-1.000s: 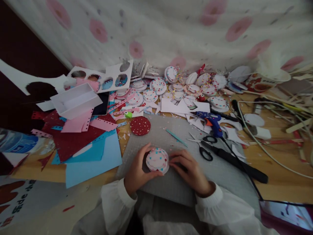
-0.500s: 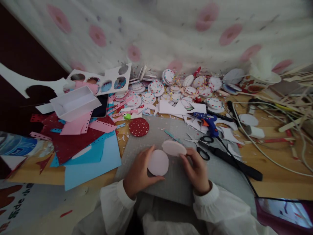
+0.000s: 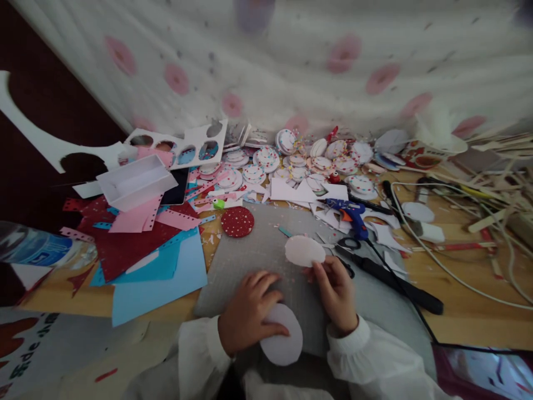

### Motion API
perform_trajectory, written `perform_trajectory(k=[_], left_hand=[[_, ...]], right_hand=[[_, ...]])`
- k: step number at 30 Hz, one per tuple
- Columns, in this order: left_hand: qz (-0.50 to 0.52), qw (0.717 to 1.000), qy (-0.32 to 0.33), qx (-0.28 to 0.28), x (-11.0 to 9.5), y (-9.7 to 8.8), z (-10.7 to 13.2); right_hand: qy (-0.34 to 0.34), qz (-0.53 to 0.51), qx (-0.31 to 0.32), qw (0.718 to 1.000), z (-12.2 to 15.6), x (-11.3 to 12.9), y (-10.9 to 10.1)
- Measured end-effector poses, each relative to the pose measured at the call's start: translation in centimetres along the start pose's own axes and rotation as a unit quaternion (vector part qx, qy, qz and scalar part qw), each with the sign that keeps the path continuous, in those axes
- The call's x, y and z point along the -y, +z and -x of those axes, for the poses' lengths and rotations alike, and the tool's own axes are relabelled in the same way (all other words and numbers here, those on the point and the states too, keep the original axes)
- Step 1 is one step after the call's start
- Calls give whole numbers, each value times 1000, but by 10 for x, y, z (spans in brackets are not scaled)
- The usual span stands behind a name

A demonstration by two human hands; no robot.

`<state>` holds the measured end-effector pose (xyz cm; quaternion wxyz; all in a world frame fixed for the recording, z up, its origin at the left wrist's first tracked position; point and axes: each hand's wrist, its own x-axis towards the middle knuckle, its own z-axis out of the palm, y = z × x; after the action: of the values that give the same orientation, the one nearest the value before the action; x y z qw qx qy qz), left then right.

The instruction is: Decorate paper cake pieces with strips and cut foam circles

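With thumb and fingers, my right hand (image 3: 335,291) pinches a white disc (image 3: 305,250) by its lower right edge, raised above the grey mat (image 3: 233,261). My left hand (image 3: 254,314) has its thumb across a second white disc (image 3: 285,336), near the front edge of the mat; what lies under that disc is hidden. A red disc with pale specks (image 3: 237,221) lies at the mat's back left. Black-handled scissors (image 3: 348,243) sit just behind my right hand, partly covered by it. A thin teal tool (image 3: 285,230) rests behind the raised disc.
Several decorated white discs (image 3: 266,159) are heaped at the back. A blue glue gun (image 3: 352,214) with its cord lies right of the mat. Coloured sheets (image 3: 162,294), a white box (image 3: 135,180) and a water bottle (image 3: 37,244) are left; wooden sticks (image 3: 495,186) are right.
My left hand has brought its disc down and toward me, its thumb now over the disc. The right hand's disc has turned its flat face more toward me and shifted slightly right.
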<state>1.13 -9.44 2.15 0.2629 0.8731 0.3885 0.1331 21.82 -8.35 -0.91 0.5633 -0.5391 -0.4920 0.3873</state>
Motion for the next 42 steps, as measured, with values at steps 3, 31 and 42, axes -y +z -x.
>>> perform_trajectory(k=[3, 31, 42], left_hand=[[38, 999, 11, 17, -1, -1, 0], [-361, 814, -424, -167, 188, -187, 38], [-348, 838, -402, -122, 183, -161, 47]], right_hand=[[4, -25, -26, 999, 0, -2, -2], [148, -253, 149, 944, -32, -17, 53], [183, -251, 131, 941, -30, -20, 53]])
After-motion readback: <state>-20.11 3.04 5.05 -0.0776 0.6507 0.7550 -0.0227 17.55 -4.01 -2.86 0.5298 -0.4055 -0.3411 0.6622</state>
